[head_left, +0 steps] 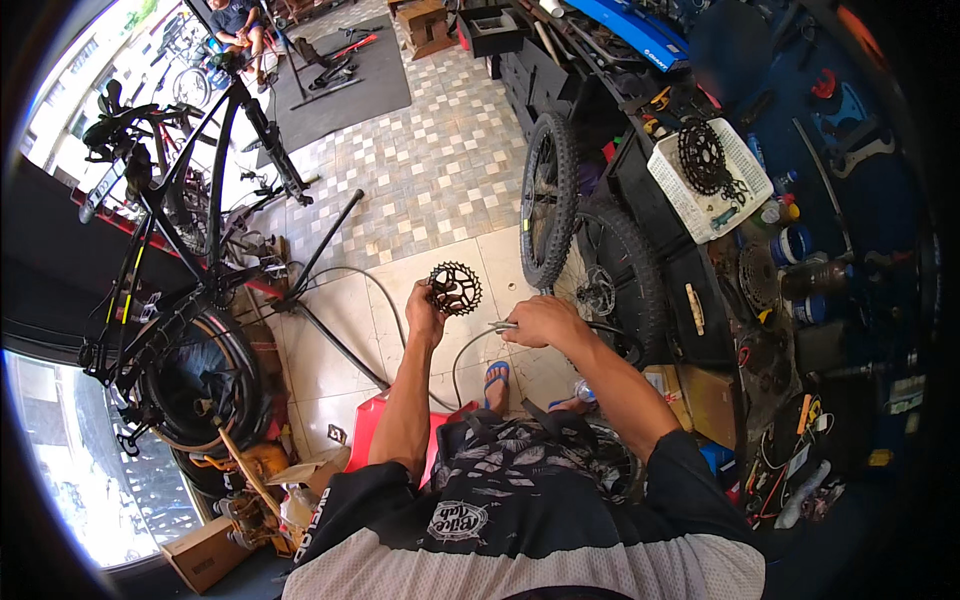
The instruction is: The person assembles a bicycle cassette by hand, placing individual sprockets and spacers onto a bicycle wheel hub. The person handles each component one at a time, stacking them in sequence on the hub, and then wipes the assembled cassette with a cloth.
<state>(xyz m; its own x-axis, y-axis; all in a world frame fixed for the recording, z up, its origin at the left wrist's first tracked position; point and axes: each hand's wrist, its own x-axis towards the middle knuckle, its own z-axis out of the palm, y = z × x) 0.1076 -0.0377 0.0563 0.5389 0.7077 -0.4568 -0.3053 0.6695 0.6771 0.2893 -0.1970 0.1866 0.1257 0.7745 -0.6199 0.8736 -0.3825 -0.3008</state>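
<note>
From where I stand, the person's left hand (425, 312) has its fingers pinched on the near edge of a toothed black chainring (457, 287), which hangs in the air over the tiled floor (440, 190), just in front of the body. Gripping only the rim, I'd judge, leaves the face and most of the teeth uncovered. The right hand (545, 322) is near it but not touching, fingers curled round a slim, pale metal tool (503, 326) (too small for me to name). Its end points left, probably so that it faces the ring. A dark hose (457, 365) loops below that hand; I cannot tell whether it joins the tool.

On the right, a white basket (700, 232) holds a sprocket cluster (702, 158), likely to keep loose parts together. An upright wheel (567, 215) stands beside a second wheel (600, 290), perhaps propped there to save room. On the left, a dark bicycle (182, 240) appears raised on a stand (330, 238), presumably for easier reach.
</note>
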